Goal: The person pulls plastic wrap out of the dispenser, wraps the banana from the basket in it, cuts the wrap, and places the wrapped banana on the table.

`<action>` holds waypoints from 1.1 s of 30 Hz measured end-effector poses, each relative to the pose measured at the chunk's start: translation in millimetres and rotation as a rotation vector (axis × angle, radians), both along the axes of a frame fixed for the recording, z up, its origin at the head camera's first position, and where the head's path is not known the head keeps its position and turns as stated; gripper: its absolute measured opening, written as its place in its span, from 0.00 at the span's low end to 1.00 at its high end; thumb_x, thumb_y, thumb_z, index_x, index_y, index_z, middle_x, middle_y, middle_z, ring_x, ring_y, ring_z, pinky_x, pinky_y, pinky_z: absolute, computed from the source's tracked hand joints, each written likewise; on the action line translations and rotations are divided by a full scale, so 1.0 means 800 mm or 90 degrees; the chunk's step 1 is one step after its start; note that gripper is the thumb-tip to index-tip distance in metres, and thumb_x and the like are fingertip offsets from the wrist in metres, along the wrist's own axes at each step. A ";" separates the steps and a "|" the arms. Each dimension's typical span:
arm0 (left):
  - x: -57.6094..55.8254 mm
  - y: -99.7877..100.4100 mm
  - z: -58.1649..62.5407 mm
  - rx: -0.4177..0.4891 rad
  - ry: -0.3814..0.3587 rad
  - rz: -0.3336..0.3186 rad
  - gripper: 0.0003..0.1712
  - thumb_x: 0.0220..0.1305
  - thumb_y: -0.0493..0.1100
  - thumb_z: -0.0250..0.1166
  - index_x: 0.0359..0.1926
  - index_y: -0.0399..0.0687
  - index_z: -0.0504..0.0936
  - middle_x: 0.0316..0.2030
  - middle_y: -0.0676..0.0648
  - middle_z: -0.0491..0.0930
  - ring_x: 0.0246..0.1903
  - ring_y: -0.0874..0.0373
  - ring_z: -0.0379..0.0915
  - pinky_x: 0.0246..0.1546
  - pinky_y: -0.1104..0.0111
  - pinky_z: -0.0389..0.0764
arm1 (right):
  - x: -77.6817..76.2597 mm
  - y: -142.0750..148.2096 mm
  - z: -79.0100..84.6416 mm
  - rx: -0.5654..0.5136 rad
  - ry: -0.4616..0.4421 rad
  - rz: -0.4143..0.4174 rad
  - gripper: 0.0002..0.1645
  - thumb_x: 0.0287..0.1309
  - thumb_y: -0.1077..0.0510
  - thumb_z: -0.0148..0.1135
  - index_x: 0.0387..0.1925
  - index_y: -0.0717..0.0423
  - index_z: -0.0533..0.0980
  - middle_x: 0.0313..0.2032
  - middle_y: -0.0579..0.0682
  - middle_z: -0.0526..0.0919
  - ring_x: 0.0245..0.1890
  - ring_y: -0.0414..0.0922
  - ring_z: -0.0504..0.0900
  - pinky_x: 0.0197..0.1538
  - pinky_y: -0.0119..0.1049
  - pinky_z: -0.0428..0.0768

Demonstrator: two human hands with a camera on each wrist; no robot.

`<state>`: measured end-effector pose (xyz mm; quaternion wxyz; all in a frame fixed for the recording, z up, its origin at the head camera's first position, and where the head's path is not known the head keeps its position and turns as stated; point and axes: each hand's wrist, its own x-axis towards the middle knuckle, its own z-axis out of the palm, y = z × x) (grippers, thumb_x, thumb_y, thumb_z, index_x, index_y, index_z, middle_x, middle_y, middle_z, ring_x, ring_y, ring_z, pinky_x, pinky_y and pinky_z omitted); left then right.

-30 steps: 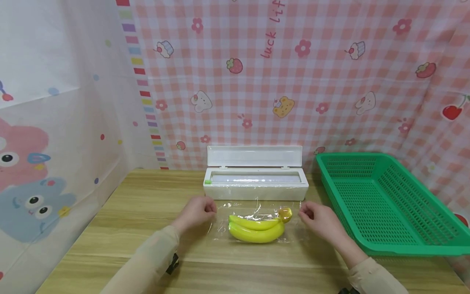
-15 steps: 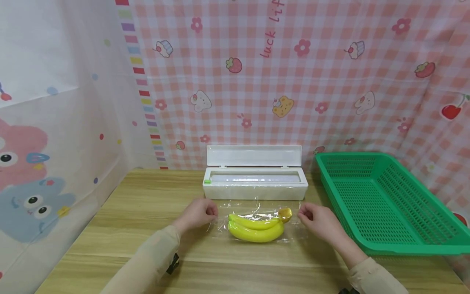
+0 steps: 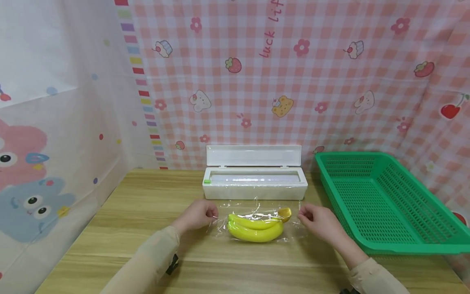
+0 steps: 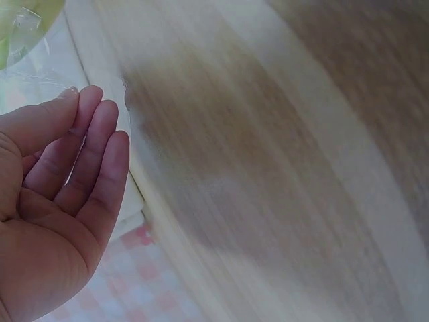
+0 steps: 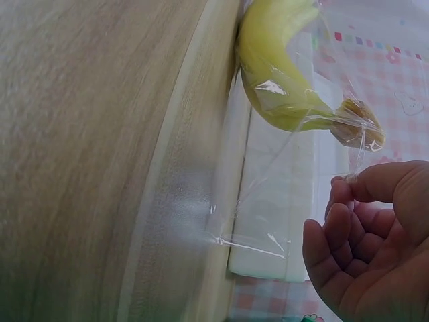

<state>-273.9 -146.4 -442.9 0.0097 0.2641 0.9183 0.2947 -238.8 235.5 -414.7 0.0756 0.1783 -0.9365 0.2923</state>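
Clear plastic film (image 3: 221,229) is pinched near its edges, thumb to fingertip, by the left hand (image 3: 196,214) at nine o'clock and the right hand (image 3: 319,220) at three. Between the fingers lie yellow bananas (image 3: 255,233), stem end toward three. Wooden tabletop (image 3: 253,271) stretches toward six, giving the hands room; an opened white box (image 3: 255,192) borders twelve, a green basket (image 3: 411,248) two.

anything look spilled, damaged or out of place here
Nothing stands out. The clear film is creased over the bananas, but the left hand and right hand pinch it; the white box simply has its lid raised.
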 end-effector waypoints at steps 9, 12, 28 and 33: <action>0.005 -0.001 0.006 0.002 -0.009 0.006 0.09 0.52 0.29 0.70 0.26 0.45 0.81 0.23 0.54 0.81 0.26 0.65 0.74 0.31 0.69 0.80 | 0.001 0.001 -0.001 -0.006 0.000 -0.001 0.07 0.60 0.62 0.66 0.28 0.51 0.77 0.21 0.41 0.73 0.23 0.39 0.68 0.26 0.33 0.69; 0.007 -0.003 0.009 0.001 -0.007 0.003 0.08 0.53 0.29 0.71 0.27 0.44 0.81 0.24 0.54 0.81 0.26 0.64 0.74 0.32 0.69 0.80 | 0.002 0.003 -0.002 -0.005 0.002 -0.001 0.06 0.60 0.62 0.66 0.29 0.52 0.78 0.22 0.41 0.75 0.24 0.39 0.69 0.28 0.33 0.71; 0.022 -0.024 0.025 -0.050 0.036 0.089 0.08 0.56 0.28 0.66 0.39 0.37 0.83 0.33 0.47 0.83 0.36 0.53 0.79 0.43 0.57 0.83 | 0.025 0.009 0.012 0.005 0.102 -0.032 0.13 0.60 0.62 0.66 0.45 0.65 0.80 0.39 0.55 0.84 0.38 0.49 0.83 0.41 0.46 0.85; 0.031 -0.018 0.032 -0.051 0.078 0.137 0.11 0.58 0.30 0.68 0.43 0.39 0.84 0.37 0.46 0.84 0.39 0.52 0.80 0.45 0.56 0.82 | 0.031 0.004 0.013 0.020 0.232 0.003 0.19 0.54 0.62 0.72 0.48 0.62 0.80 0.44 0.55 0.83 0.45 0.53 0.81 0.47 0.51 0.83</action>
